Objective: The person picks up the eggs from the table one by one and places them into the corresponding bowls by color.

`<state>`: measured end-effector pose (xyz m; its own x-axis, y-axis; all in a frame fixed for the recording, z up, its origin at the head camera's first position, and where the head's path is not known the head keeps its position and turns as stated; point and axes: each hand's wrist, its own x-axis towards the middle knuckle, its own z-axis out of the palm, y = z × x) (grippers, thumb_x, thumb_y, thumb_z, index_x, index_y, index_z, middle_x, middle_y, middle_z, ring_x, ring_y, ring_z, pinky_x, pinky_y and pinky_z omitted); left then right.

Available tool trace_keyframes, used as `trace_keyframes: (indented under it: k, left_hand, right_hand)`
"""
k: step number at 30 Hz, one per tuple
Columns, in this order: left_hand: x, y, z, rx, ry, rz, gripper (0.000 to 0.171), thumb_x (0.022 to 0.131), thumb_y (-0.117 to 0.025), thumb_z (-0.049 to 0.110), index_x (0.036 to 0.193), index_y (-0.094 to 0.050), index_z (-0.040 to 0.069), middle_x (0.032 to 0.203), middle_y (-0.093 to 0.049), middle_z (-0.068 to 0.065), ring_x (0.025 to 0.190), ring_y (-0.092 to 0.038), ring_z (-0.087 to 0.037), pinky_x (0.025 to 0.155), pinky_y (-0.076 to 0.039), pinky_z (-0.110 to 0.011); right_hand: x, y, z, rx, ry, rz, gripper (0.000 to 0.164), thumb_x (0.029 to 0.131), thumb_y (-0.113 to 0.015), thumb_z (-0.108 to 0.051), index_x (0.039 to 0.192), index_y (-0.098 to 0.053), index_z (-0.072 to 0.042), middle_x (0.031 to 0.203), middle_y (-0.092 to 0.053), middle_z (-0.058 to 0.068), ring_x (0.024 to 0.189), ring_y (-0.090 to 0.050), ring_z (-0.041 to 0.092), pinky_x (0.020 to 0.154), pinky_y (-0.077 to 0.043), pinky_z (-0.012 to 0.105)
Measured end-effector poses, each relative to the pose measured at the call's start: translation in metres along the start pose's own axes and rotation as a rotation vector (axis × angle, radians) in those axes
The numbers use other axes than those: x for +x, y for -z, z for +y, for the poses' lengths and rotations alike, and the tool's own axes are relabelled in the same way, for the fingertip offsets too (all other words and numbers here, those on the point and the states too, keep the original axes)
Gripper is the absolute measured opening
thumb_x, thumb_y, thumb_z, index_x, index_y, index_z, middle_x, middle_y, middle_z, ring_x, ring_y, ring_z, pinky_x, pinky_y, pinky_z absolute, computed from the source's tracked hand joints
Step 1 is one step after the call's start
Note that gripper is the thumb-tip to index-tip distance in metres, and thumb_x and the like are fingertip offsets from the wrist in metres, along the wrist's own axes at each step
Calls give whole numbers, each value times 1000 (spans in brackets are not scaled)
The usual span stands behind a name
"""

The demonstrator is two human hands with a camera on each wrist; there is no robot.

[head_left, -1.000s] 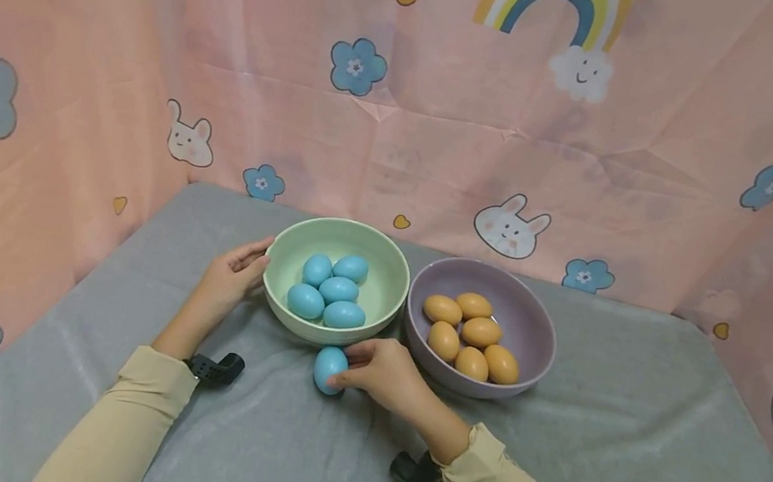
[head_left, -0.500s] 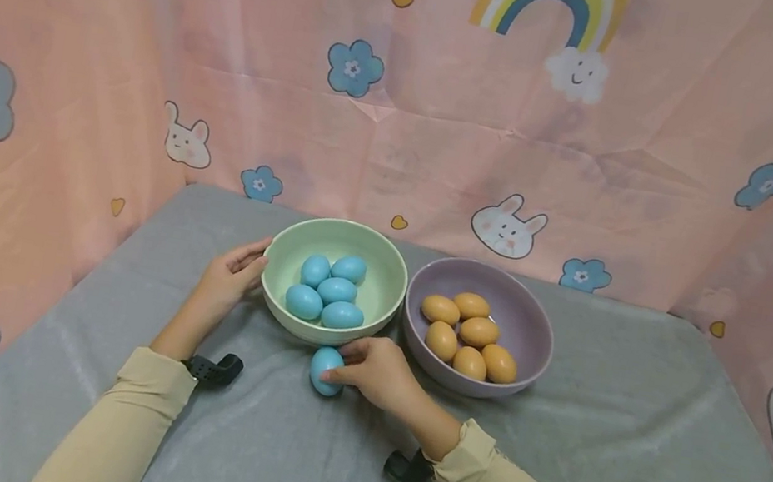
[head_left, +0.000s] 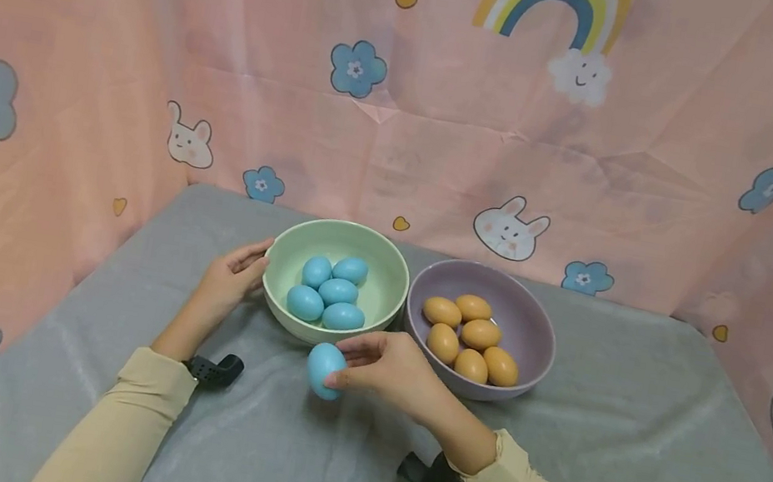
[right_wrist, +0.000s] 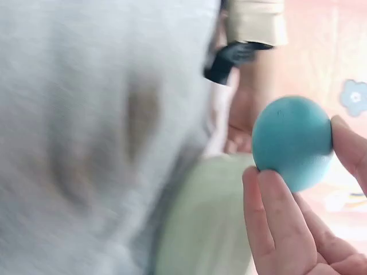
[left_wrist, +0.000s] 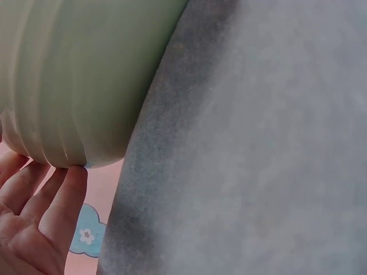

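My right hand pinches a blue egg between thumb and fingers, in front of the green bowl. In the right wrist view, the fingertips press the egg from one side and the thumb from the other. My left hand rests its fairly straight fingers against the left outer wall of the green bowl. Its fingertips touch the bowl's wall in the left wrist view. Several blue eggs lie inside that bowl.
A purple bowl holding several orange-brown eggs stands right beside the green one. Grey cloth covers the table. Behind hangs a pink printed curtain. A black wrist device sits at the left cuff, another device at the right.
My right hand has lifted the blue egg off the grey cloth, slightly up and tilted, in front of the green bowl. The left hand and both bowls keep their places.
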<state>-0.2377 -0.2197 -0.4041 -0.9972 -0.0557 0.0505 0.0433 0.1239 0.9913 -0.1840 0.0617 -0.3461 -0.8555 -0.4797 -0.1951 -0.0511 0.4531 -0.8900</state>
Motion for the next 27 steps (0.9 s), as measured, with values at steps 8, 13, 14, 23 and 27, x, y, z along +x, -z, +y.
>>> trace_keyframes:
  k: [8,13,14,23,27]
  left_hand:
    - [-1,1,0,13,-8,6,50,104,-53,22,151,-42,8,152,-47,-16,138,-49,-28,91,-52,-10]
    - [-1,2,-1,14,-7,11,51,104,-53,23,151,-43,8,151,-48,-15,137,-50,-28,91,-52,-11]
    - [0,1,-2,13,-7,11,51,104,-54,24,151,-43,8,151,-48,-15,137,-50,-28,91,-52,-11]
    - [1,1,-2,10,-11,0,51,104,-54,24,150,-43,7,151,-48,-17,137,-50,-28,91,-52,-11]
    - [1,0,-1,10,-9,-2,50,104,-53,23,150,-43,8,151,-49,-17,136,-50,-28,91,-52,-11]
  right_hand:
    - [20,26,-26,-13,-17,175,48,79,-85,-24,121,-71,-6,112,-75,9,108,-70,19,93,-58,33]
    - [43,36,-32,-105,-20,249,49,79,-85,-25,122,-71,-6,116,-75,10,114,-67,23,97,-57,38]
    - [48,37,-31,-131,-25,261,49,79,-85,-26,122,-71,-6,116,-74,10,114,-67,24,96,-57,38]
    - [82,41,-24,-280,-96,319,47,79,-84,-25,118,-72,-3,116,-73,12,112,-65,26,96,-57,39]
    - [92,41,-21,-357,-94,317,45,80,-84,-21,119,-72,-1,119,-72,13,114,-65,27,96,-57,39]
